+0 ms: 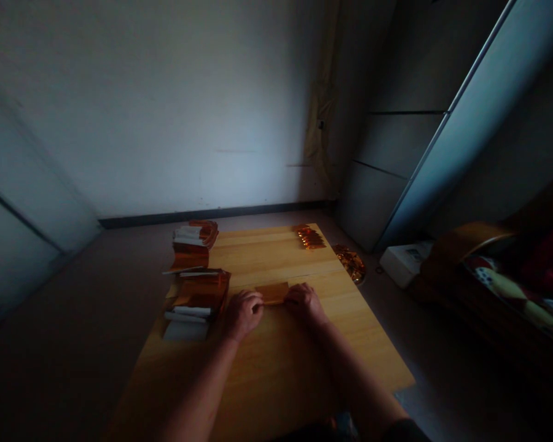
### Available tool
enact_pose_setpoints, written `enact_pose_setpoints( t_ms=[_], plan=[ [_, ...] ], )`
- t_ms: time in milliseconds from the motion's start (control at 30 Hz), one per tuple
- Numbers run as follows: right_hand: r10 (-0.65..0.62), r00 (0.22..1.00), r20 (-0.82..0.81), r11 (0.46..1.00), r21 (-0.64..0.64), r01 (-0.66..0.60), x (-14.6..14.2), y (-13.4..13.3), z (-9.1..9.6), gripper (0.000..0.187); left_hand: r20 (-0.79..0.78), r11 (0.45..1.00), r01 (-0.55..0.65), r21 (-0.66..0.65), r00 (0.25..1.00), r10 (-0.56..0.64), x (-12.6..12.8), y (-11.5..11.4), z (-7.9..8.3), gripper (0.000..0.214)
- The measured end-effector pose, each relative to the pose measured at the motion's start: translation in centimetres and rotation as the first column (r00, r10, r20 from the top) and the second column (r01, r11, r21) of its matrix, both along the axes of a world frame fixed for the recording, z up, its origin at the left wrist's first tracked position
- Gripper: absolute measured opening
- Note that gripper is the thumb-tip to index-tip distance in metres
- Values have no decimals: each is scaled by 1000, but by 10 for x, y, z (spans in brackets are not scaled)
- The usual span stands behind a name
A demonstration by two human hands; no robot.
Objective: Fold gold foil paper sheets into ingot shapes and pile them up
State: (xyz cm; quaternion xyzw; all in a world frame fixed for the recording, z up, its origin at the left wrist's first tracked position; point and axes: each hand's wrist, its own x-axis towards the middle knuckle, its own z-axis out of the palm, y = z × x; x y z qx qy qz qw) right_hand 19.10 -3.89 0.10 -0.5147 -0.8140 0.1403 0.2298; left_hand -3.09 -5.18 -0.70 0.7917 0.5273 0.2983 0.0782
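Note:
On a light pine tabletop, my left hand and my right hand grip the two ends of a flat orange-gold foil piece. Its ends are hidden under my fingers. Just left of my left hand stands a stack of orange foil and white paper strips. A second, similar stack sits behind it at the table's left edge. A small heap of gold foil pieces lies at the far end of the table.
A round gold foil item lies on the floor past the table's right edge. Nearby are a white box and a wooden seat with patterned cloth. A wall with a dark skirting board stands behind the table.

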Motion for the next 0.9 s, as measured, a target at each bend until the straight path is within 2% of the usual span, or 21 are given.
enact_pose_setpoints(
  t_ms=[133,300,467,633,900],
  plan=[
    [-47,999,14,999,-19,47,3,6,0,11,21,1000,3,-6,1000,-3,0,2,1,14],
    [-156,979,129,985,-47,163,-5,10,7,14,35,999,-6,-43,999,8,1,5,4,14],
    [-244,950,193,967,-22,253,-15,11,5,21,-1,993,-73,-94,997,73,2,10,4,16],
    [-285,938,199,956,-8,292,-17,9,2,17,-66,979,-128,-160,991,119,7,11,10,18],
    [-290,924,247,949,-45,311,-20,4,21,15,-250,947,-247,-203,949,194,17,10,20,17]
  ],
)
